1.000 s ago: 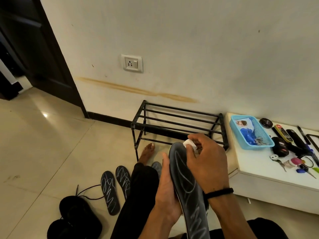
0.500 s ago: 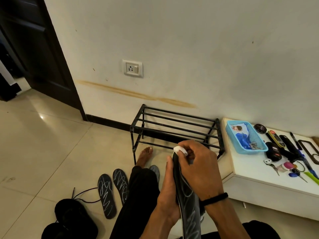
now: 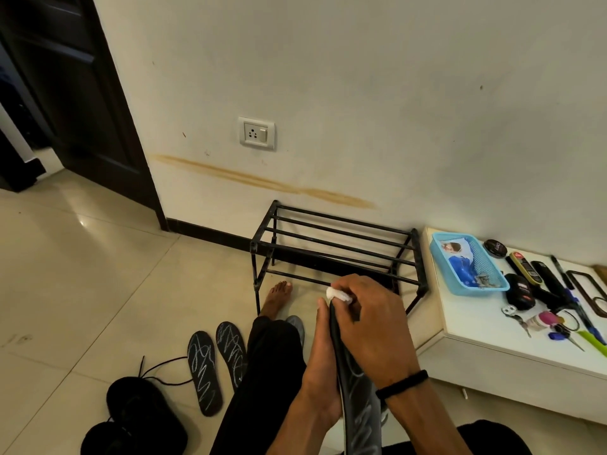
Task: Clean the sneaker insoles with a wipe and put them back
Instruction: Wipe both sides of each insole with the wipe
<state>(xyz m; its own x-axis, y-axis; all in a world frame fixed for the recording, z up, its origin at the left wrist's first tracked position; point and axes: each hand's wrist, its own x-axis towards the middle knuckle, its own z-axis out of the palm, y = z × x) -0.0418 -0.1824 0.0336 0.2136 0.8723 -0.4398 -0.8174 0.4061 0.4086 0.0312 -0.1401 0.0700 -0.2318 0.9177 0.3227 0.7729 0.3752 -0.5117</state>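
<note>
A black insole (image 3: 358, 399) with white scribbles stands almost edge-on between my hands. My left hand (image 3: 320, 369) grips it from the left side, thumb up along its edge. My right hand (image 3: 371, 326) pinches a small white wipe (image 3: 338, 294) against the insole's top end. Two more scribbled black insoles (image 3: 203, 369) (image 3: 231, 351) lie flat on the floor to the left of my leg. Black sneakers (image 3: 138, 418) with loose laces sit at the lower left.
A black metal shoe rack (image 3: 335, 251) stands against the wall ahead. A low white table (image 3: 492, 343) on the right carries a blue basket (image 3: 468, 262), polish tins, keys and pens. My bare foot (image 3: 277, 295) rests by the rack. A dark door is at left.
The insole has turned from face-up to nearly edge-on. My right hand with the wipe stays at its top end, and the view has shifted slightly.
</note>
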